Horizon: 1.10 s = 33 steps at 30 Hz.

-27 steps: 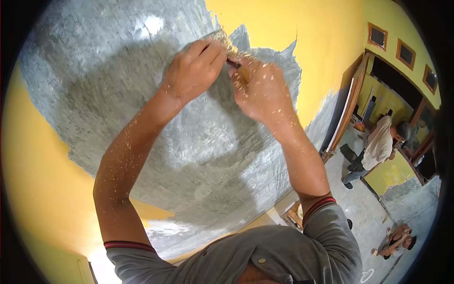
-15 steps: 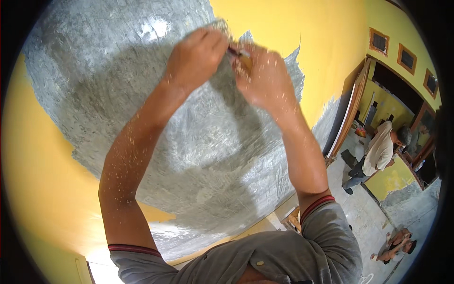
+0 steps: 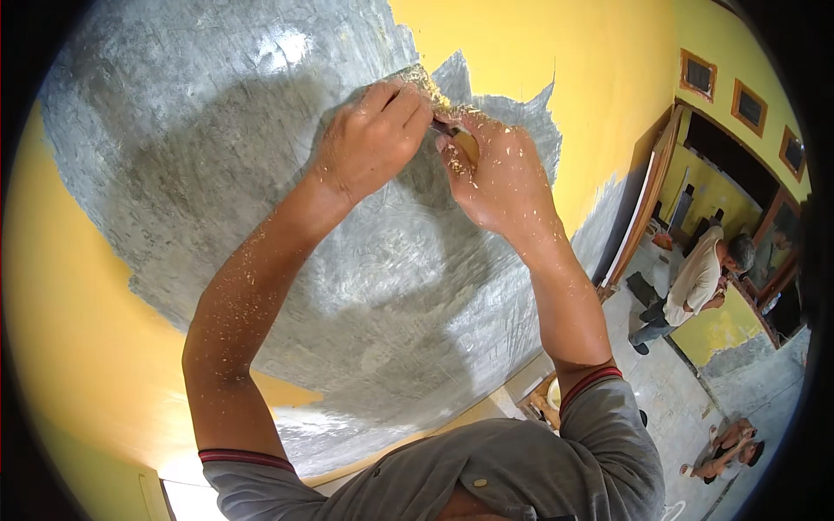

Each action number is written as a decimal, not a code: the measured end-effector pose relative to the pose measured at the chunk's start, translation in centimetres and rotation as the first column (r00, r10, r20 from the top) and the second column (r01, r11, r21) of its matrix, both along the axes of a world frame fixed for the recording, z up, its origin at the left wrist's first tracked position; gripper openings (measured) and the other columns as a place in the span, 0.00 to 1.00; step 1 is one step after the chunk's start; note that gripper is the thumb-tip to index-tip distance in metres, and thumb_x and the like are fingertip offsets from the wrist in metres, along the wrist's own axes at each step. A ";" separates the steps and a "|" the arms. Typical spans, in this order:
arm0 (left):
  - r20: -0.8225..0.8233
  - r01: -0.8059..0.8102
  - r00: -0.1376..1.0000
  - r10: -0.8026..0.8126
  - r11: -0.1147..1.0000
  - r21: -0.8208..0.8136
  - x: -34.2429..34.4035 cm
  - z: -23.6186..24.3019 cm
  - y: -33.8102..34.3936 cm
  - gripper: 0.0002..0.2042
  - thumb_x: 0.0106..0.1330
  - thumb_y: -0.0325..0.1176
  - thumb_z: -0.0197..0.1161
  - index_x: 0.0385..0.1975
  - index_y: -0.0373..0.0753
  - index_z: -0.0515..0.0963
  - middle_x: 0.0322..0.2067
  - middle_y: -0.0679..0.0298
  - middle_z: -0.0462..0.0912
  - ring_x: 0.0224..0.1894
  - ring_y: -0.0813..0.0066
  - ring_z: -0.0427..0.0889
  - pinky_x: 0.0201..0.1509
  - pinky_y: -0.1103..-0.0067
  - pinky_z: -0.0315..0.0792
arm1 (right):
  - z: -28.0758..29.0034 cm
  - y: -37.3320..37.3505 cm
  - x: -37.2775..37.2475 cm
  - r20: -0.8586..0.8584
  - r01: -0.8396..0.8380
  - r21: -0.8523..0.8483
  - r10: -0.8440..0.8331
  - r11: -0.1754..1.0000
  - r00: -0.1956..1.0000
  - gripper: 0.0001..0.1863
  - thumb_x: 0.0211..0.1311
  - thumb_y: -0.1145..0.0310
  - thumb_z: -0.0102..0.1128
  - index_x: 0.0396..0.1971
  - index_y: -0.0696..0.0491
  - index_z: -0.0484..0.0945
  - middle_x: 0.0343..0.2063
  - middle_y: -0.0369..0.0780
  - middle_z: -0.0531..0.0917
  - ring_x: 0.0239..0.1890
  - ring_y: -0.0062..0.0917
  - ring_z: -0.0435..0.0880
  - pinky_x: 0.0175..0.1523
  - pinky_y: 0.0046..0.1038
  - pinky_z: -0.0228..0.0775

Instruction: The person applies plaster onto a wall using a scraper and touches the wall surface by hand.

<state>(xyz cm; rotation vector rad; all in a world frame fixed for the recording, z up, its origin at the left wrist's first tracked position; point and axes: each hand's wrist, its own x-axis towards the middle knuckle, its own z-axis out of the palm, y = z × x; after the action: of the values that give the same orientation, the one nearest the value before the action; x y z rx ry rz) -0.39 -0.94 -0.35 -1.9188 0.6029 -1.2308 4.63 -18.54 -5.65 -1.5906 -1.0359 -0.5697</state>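
A wide grey patch [image 3: 382,252] lies bare on the wall, with yellow paint [image 3: 608,61] around its ragged edge. At the upper right part of this patch, the right hand [image 3: 502,178] has its fingers closed around a hand tool [image 3: 467,146] with a yellow-brown handle and a dark shank. The tool sits just inside the patch's upper border. The left hand [image 3: 373,139] is beside it, over the patch too, its fingers bent close together near the tool's front end; whether they grip it cannot be told. Pale yellow flakes [image 3: 430,91] gather at the patch's upper border, and more dot both hands and forearms. Well to the right of the patch, a person in a light shirt [image 3: 698,278] bends forward, and a crouching person [image 3: 728,450] is low on the floor [image 3: 665,382].
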 end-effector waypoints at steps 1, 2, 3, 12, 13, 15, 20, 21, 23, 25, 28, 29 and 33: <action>-0.027 0.039 0.999 -0.040 0.999 -0.026 0.1 0.0 0.0 0.25 0.40 0.19 0.67 0.44 0.38 0.80 0.43 0.64 0.83 0.43 0.66 0.83 0.40 0.77 0.81 | 0.5 -0.1 -0.1 -0.018 0.017 -0.028 -0.017 0.999 1.000 0.15 0.60 0.71 0.59 0.47 0.56 0.83 0.27 0.57 0.82 0.30 0.50 0.83 0.39 0.42 0.74; -0.024 0.041 0.999 -0.041 0.999 -0.023 0.5 0.6 0.2 0.25 0.40 0.19 0.67 0.44 0.38 0.80 0.43 0.64 0.83 0.43 0.66 0.83 0.40 0.77 0.81 | 0.9 0.0 -0.1 -0.035 0.033 -0.056 -0.035 0.998 0.999 0.15 0.61 0.71 0.59 0.47 0.57 0.83 0.28 0.57 0.83 0.31 0.49 0.83 0.39 0.41 0.74; 0.017 0.013 1.000 -0.013 1.000 -0.014 0.4 1.9 -0.4 0.16 0.45 0.22 0.66 0.38 0.38 0.80 0.38 0.65 0.82 0.43 0.68 0.82 0.40 0.78 0.82 | 1.2 0.1 0.0 -0.040 0.033 -0.058 -0.036 0.998 0.999 0.15 0.61 0.71 0.59 0.47 0.57 0.83 0.28 0.57 0.83 0.31 0.49 0.83 0.39 0.41 0.74; 0.094 0.020 0.995 -0.028 0.996 0.086 1.1 6.0 -0.6 0.05 0.50 0.25 0.65 0.26 0.39 0.77 0.30 0.65 0.81 0.36 0.69 0.84 0.32 0.80 0.83 | 3.9 0.5 1.8 0.065 0.095 0.017 -0.096 0.995 0.993 0.15 0.62 0.68 0.60 0.46 0.60 0.81 0.30 0.56 0.84 0.33 0.49 0.84 0.42 0.40 0.74; 0.092 0.012 0.996 -0.020 0.996 0.087 1.1 5.8 -0.7 0.05 0.51 0.26 0.65 0.27 0.39 0.77 0.29 0.66 0.81 0.36 0.70 0.84 0.32 0.80 0.83 | 4.0 0.4 1.9 0.068 0.097 0.016 -0.098 0.995 0.993 0.15 0.62 0.68 0.59 0.46 0.60 0.81 0.30 0.55 0.84 0.33 0.49 0.84 0.42 0.40 0.75; 0.088 0.006 0.996 -0.014 0.996 0.089 1.1 4.6 -0.5 0.04 0.51 0.26 0.64 0.27 0.40 0.77 0.29 0.66 0.80 0.36 0.70 0.83 0.31 0.79 0.83 | 3.0 0.6 2.0 0.110 0.093 0.026 -0.095 0.995 0.989 0.15 0.62 0.67 0.59 0.46 0.59 0.81 0.30 0.55 0.84 0.32 0.49 0.84 0.42 0.41 0.74; 0.113 0.051 0.991 -0.069 0.987 0.155 1.7 7.0 0.1 0.05 0.51 0.25 0.64 0.27 0.39 0.77 0.27 0.66 0.80 0.34 0.71 0.83 0.28 0.79 0.82 | 4.4 1.1 1.8 0.078 0.076 0.049 -0.079 0.996 0.994 0.15 0.62 0.68 0.58 0.46 0.58 0.82 0.31 0.55 0.84 0.32 0.50 0.82 0.42 0.42 0.74; 0.101 0.050 0.993 -0.066 0.987 0.152 1.5 7.4 0.2 0.04 0.52 0.25 0.64 0.27 0.39 0.78 0.27 0.66 0.80 0.33 0.71 0.83 0.28 0.80 0.82 | 5.3 1.3 1.7 0.012 0.039 0.019 -0.039 0.999 0.999 0.15 0.62 0.68 0.58 0.46 0.58 0.82 0.32 0.55 0.84 0.32 0.50 0.82 0.42 0.42 0.73; 0.075 0.009 0.997 -0.018 0.993 0.115 0.9 6.2 -0.4 0.03 0.53 0.26 0.65 0.26 0.39 0.78 0.27 0.66 0.80 0.33 0.71 0.83 0.28 0.80 0.82 | 4.3 0.4 1.9 0.040 0.021 0.027 -0.023 0.999 0.999 0.15 0.61 0.69 0.58 0.46 0.58 0.82 0.32 0.55 0.84 0.32 0.51 0.82 0.42 0.42 0.74; 0.047 -0.013 0.999 0.009 0.997 0.077 1.3 5.0 -0.4 0.03 0.54 0.27 0.65 0.26 0.39 0.78 0.27 0.67 0.80 0.33 0.72 0.83 0.28 0.80 0.82 | 3.3 0.2 2.1 0.067 0.024 0.034 -0.026 0.999 0.997 0.15 0.61 0.69 0.58 0.45 0.58 0.82 0.31 0.55 0.84 0.32 0.51 0.83 0.41 0.42 0.74; 0.051 0.117 0.991 -0.125 0.984 0.137 1.6 5.0 -0.1 0.03 0.55 0.28 0.65 0.27 0.40 0.78 0.27 0.67 0.80 0.33 0.72 0.83 0.28 0.80 0.81 | 3.3 0.7 1.7 0.153 0.039 0.080 -0.051 0.996 0.987 0.14 0.60 0.70 0.58 0.44 0.59 0.82 0.30 0.56 0.83 0.32 0.51 0.83 0.42 0.43 0.74; 0.082 0.054 0.994 -0.066 0.989 0.138 1.5 6.1 0.0 0.03 0.55 0.28 0.65 0.28 0.40 0.78 0.29 0.68 0.81 0.35 0.72 0.83 0.29 0.81 0.81 | 4.4 0.8 1.6 0.126 0.051 0.075 -0.060 0.996 0.990 0.14 0.60 0.70 0.58 0.44 0.59 0.82 0.29 0.57 0.83 0.32 0.51 0.83 0.42 0.43 0.74; 0.053 0.015 0.998 -0.020 0.995 0.096 1.0 5.0 0.0 0.04 0.55 0.27 0.64 0.29 0.40 0.78 0.31 0.69 0.81 0.39 0.73 0.83 0.30 0.80 0.82 | 3.5 0.9 1.3 0.069 0.062 0.047 -0.065 0.997 0.996 0.14 0.60 0.71 0.59 0.43 0.60 0.82 0.28 0.56 0.83 0.31 0.51 0.84 0.40 0.43 0.75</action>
<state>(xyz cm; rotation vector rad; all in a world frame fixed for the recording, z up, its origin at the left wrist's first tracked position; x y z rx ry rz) 0.59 -0.94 4.68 -1.7992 0.6398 -1.2392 5.89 -17.63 -2.11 -1.5780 -1.0208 -0.6919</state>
